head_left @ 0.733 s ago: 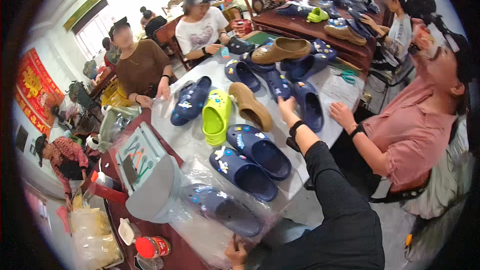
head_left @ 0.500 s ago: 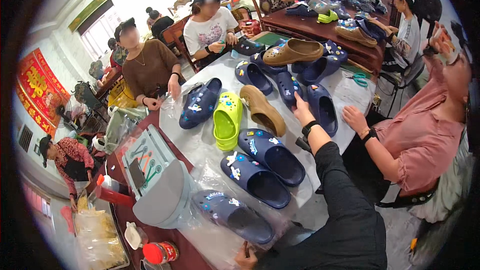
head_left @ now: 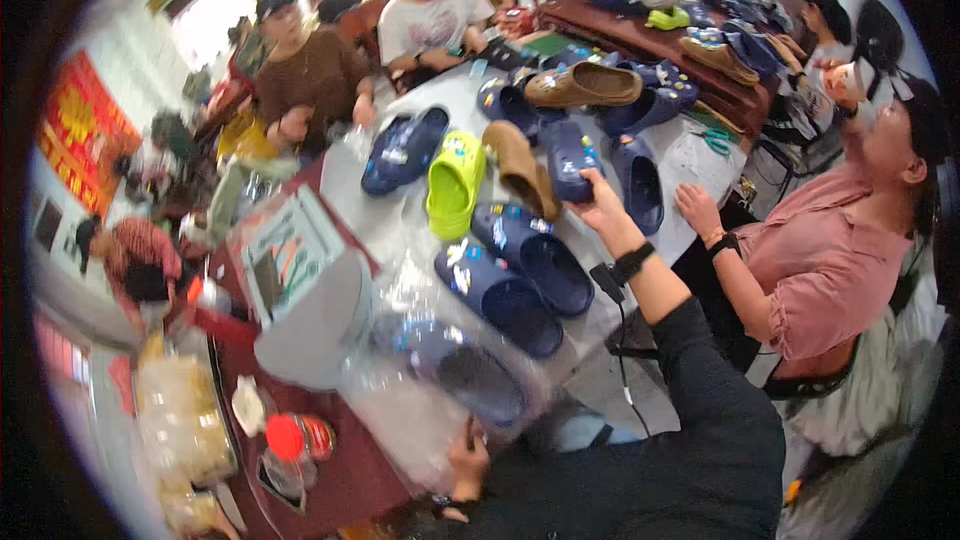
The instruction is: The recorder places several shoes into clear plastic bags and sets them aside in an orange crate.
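Observation:
My right hand (head_left: 605, 205) is closed on the toe of a navy clog (head_left: 570, 152) with coloured charms, over the far part of the white-covered table. Closer in, my left hand (head_left: 467, 462) pinches the edge of a clear plastic bag (head_left: 400, 445). A navy clog (head_left: 475, 377) shows through the bag's film. Just beyond lie two navy clogs (head_left: 500, 302) with charms, side by side. A lime-green clog (head_left: 455, 198) and a brown clog (head_left: 520, 168) sit between them and a navy pair (head_left: 403, 152).
A grey box-shaped device (head_left: 315, 325) and a red-lidded jar (head_left: 300, 437) stand at the left. More clogs, one brown (head_left: 583, 86), crowd the far end near green scissors (head_left: 716, 140). A person in pink (head_left: 830, 285) sits at right; others sit across.
My right hand has lifted the far navy clog slightly and tilted it. My left hand has shifted a little left with the plastic's edge. The view has moved and blurred.

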